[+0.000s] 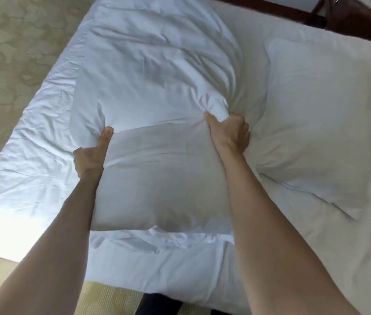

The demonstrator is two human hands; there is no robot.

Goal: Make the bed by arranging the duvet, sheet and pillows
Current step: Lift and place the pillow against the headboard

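Two bare forearms, no sleeves, left hand (90,156), right hand (230,131)

No text, label, brand, number or sign can be read anywhere in this view.
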